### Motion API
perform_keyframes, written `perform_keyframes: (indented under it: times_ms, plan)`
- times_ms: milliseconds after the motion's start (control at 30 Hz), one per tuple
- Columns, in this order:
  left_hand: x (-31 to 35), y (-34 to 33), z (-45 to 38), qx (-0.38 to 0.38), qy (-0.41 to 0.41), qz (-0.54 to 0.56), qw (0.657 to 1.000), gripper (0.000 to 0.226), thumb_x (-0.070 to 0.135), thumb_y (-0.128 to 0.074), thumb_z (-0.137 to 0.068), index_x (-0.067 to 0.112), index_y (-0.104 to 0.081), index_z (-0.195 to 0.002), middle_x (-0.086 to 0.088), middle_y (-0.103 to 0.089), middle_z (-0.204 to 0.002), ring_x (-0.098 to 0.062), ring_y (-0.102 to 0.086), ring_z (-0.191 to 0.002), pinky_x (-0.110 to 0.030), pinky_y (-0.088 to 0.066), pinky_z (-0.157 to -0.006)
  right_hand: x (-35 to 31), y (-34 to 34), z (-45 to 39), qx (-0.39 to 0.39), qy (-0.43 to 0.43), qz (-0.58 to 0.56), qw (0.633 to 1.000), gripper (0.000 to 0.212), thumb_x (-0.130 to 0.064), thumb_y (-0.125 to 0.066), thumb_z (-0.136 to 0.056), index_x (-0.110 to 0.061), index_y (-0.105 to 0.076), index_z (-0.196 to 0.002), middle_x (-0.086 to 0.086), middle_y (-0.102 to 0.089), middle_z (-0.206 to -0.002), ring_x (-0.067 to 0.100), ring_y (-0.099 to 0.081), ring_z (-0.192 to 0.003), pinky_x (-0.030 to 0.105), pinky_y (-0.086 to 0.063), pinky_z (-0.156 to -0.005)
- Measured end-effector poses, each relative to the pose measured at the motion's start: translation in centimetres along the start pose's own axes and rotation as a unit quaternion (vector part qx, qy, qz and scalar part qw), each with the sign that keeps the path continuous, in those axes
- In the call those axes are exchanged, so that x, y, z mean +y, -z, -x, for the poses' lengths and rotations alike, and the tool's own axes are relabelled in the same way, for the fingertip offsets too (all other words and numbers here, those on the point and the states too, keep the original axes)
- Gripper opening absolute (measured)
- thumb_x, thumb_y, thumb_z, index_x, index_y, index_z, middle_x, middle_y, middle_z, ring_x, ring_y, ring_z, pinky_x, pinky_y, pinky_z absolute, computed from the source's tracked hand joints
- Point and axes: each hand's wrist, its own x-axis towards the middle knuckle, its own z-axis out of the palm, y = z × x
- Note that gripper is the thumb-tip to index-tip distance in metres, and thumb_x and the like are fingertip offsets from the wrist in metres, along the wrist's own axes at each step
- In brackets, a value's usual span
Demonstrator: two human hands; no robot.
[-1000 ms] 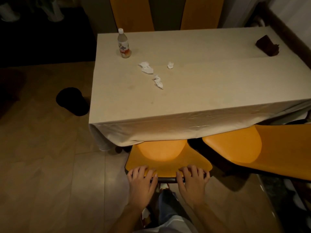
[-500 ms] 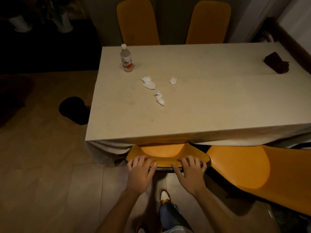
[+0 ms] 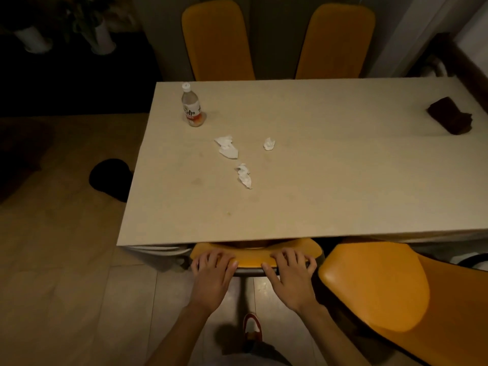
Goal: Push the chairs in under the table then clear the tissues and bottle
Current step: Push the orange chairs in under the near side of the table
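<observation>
Left hand (image 3: 214, 268) and right hand (image 3: 289, 266) curled over the top edge of the near orange chair (image 3: 253, 260), nearly under the counter (image 3: 303, 180). Push evenly and level. Second chair (image 3: 383, 291) out; bottle (image 3: 192, 107), tissues (image 3: 227, 147) on counter.

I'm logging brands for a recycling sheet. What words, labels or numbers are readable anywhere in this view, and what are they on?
Clear plastic bottle with white cap, standing near the far left corner of the beige table: its white and red label carries dark stylised lettering, too small and blurred to read.
Three crumpled white tissues, orange chairs, dark brown crumpled cloth: no text visible.
Nothing else in view bears readable writing.
</observation>
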Motion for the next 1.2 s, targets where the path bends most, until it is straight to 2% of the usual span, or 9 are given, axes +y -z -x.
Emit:
perform_keyframes:
  times_ms: [100, 333, 467, 533, 600, 700, 833, 1000, 1200]
  plan:
    - [0.3, 0.0, -0.1, 0.014, 0.001, -0.003, 1.0, 0.033, 0.049, -0.033, -0.098, 0.033, -0.062, -0.107, 0.002, -0.059, -0.11, -0.021, -0.045, -0.101, -0.036, -0.023, -0.091, 0.0, 0.0, -0.1, 0.001, 0.002, -0.001, 1.0, 0.043, -0.063, -0.031, -0.096, -0.032, -0.06, -0.105, -0.005, -0.057, -0.112, 0.019, -0.049, -0.107, 0.047, -0.024, -0.098]
    - [1.0, 1.3, -0.1, -0.014, 0.023, -0.018, 0.999, 0.049, 0.058, -0.018, -0.098, 0.034, -0.06, -0.108, 0.002, -0.059, -0.112, -0.025, -0.053, -0.103, -0.039, -0.022, -0.094, -0.2, 0.3, 0.1, -0.031, -0.007, 0.003, 0.999, 0.048, -0.061, -0.034, -0.095, -0.027, -0.065, -0.106, -0.001, -0.059, -0.112, 0.023, -0.053, -0.106, 0.05, -0.027, -0.097]
    - [2.1, 1.9, 0.8, -0.007, 0.047, -0.063, 0.997, 0.049, 0.055, -0.021, -0.099, 0.029, -0.06, -0.112, -0.006, -0.061, -0.109, -0.029, -0.059, -0.101, -0.053, -0.043, -0.094, 0.1, 1.5, 0.7, -0.043, 0.004, -0.036, 0.998, 0.056, -0.063, -0.026, -0.095, -0.028, -0.063, -0.118, -0.002, -0.055, -0.117, 0.021, -0.049, -0.112, 0.045, -0.015, -0.104]
    - [3.0, 2.5, 1.5, 0.017, 0.058, -0.051, 0.997, 0.046, 0.051, -0.028, -0.097, 0.024, -0.061, -0.112, -0.007, -0.061, -0.109, -0.029, -0.058, -0.102, -0.051, -0.044, -0.095, 0.3, 2.5, 1.2, -0.053, 0.013, -0.051, 0.997, 0.061, -0.062, -0.021, -0.094, -0.026, -0.058, -0.126, -0.001, -0.052, -0.121, 0.021, -0.044, -0.117, 0.041, -0.015, -0.107]
    - [4.2, 3.2, 2.8, 0.046, 0.049, -0.034, 0.997, 0.042, 0.048, -0.029, -0.097, 0.021, -0.061, -0.104, -0.003, -0.06, -0.104, -0.024, -0.056, -0.098, -0.044, -0.043, -0.092, 0.4, 3.8, 2.4, -0.04, 0.019, -0.067, 0.997, 0.061, -0.06, -0.021, -0.095, -0.022, -0.057, -0.125, 0.0, -0.05, -0.121, 0.021, -0.043, -0.116, 0.04, -0.024, -0.108]
    - [6.1, 4.1, 5.7, 0.067, 0.027, -0.025, 0.997, 0.033, 0.045, -0.032, -0.097, 0.025, -0.057, -0.092, 0.004, -0.055, -0.095, -0.017, -0.052, -0.093, -0.037, -0.043, -0.087, 0.3, 5.2, 5.3, -0.037, 0.021, -0.091, 0.995, 0.055, -0.058, -0.022, -0.095, -0.021, -0.056, -0.115, -0.002, -0.048, -0.115, 0.017, -0.041, -0.111, 0.038, -0.035, -0.103]
    - [7.7, 4.3, 10.6, 0.068, -0.001, -0.032, 0.997, 0.027, 0.044, -0.035, -0.097, 0.029, -0.056, -0.09, 0.01, -0.054, -0.092, -0.011, -0.05, -0.091, -0.031, -0.038, -0.083, 0.1, 6.0, 10.9, -0.017, 0.038, -0.062, 0.997, 0.043, -0.054, -0.03, -0.097, -0.024, -0.057, -0.11, -0.007, -0.052, -0.11, 0.014, -0.046, -0.107, 0.033, -0.039, -0.095]
    - [9.5, 3.5, 17.6, 0.056, -0.016, -0.014, 0.998, 0.03, 0.046, -0.032, -0.096, 0.029, -0.055, -0.089, 0.011, -0.053, -0.089, -0.009, -0.048, -0.087, -0.031, -0.039, -0.081, 1.1, 6.7, 18.8, 0.006, 0.006, -0.037, 0.999, 0.04, -0.054, -0.029, -0.097, -0.026, -0.056, -0.108, -0.009, -0.054, -0.108, 0.012, -0.048, -0.106, 0.035, -0.04, -0.094]
    - [13.4, 2.3, 23.6, 0.027, -0.031, -0.015, 0.999, 0.034, 0.045, -0.025, -0.098, 0.027, -0.054, -0.089, 0.007, -0.051, -0.091, -0.014, -0.049, -0.088, -0.036, -0.043, -0.082, 4.3, 8.9, 26.3, 0.034, -0.031, -0.017, 0.999, 0.036, -0.052, -0.033, -0.098, -0.028, -0.057, -0.11, -0.009, -0.053, -0.111, 0.012, -0.046, -0.107, 0.035, -0.039, -0.093]
